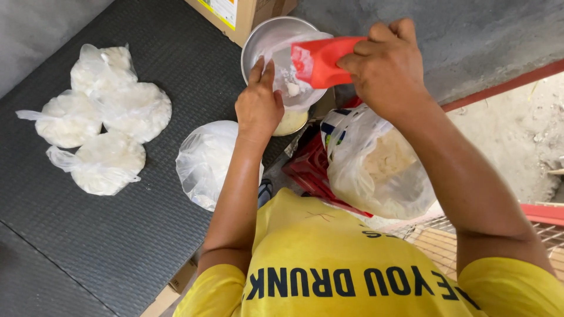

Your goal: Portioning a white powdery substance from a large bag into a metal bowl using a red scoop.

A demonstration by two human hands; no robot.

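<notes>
With our right hand (388, 67) we grip a red scoop (320, 60) and tip it into a small clear bag (294, 76), which our left hand (257, 105) pinches open over a round metal bowl (267, 35). White powder sits in the bag's bottom. Four filled, tied bags (103, 117) lie on the dark counter (88, 235), and a large open sack of pale flour (376, 164) rests beside us.

- A dark ribbed tabletop (88, 235) is seen.
- Four tied bags of white powder (103, 117) are laid at nine o'clock.
- A larger clear bag (205, 161) is set centrally.
</notes>
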